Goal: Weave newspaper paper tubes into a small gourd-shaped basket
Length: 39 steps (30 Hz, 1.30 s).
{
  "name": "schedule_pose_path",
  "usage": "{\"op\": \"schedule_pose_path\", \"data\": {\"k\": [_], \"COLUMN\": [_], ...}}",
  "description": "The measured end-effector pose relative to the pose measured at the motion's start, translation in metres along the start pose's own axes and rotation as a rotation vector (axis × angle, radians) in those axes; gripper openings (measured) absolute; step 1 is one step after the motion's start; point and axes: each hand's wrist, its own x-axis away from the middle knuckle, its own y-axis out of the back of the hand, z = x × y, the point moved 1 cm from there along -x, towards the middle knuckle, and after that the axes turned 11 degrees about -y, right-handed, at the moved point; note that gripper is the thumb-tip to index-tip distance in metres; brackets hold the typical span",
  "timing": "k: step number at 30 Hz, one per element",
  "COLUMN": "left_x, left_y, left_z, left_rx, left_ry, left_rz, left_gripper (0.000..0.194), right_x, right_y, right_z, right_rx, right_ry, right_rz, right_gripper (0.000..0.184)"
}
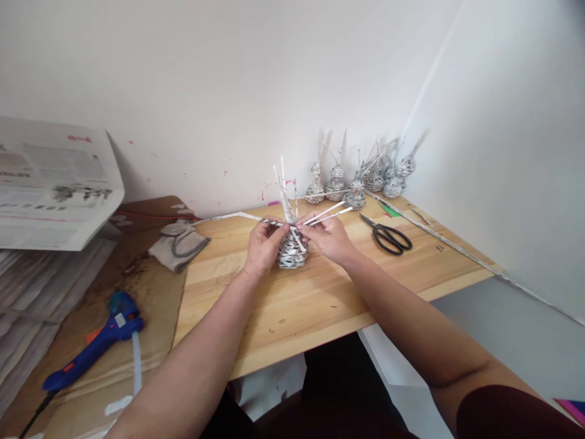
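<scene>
- Woven newspaper basket stands on the table, between the two hands; from my remote seat, I judge its rounded lower body done.
- Gourd-shaped woven pieces stand by the wall; I read several as further along, two-tiered but with strip ends untrimmed.
- Left hand and right hand: each grip is closed, pinching paper strips at the rim; I cannot tell exactly which ones.
- Upright stakes rise loose and unwoven, so I judge the upper part left to do.
</scene>
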Motion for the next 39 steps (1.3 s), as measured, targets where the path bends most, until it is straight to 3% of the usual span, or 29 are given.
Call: {"op": "schedule_pose_path", "data": {"k": [9,14,23,30,35,39], "left_x": [-0.0011,-0.0010,-0.0008,-0.0045,-0.0034,0.0006], "left_y": [0.0006,-0.0009,-0.0018,-0.0018,-0.0029,-0.0051], "left_z": [0.0050,0.0044,-0.0018,-0.0034,0.0000,0.0014], "left_rx": [0.052,0.065,0.236,0.316,0.286,0.159], "left_ry": [-0.004,0.017,0.249,0.379,0.348,0.086], "left_rz": [-0.016,-0.008,-0.059,-0.037,-0.113,-0.236], "left_gripper": [0.044,0.042,0.038,0.034,0.046,0.055], "right_x": [0.0018,0.0032,0.0016,0.0032,0.0049,0.0099], "right_y": [0.0028,0.0026,0.0051,0.0038,0.0003,-0.0030], "right_z": [-0.0019,0.0018,0.0016,-0.0016,-0.0044,0.0022], "right_rx": [0.177,0.289,0.266,0.267,0.279,0.402], "right_ry": [0.011,0.140,0.173,0.216,0.318,0.492], "right_rz": [-0.057,-0.074,0.019,0.002,-0.021,-0.117], "right_gripper": [0.021,0.005,0.005,0.005,0.004,0.004]}}
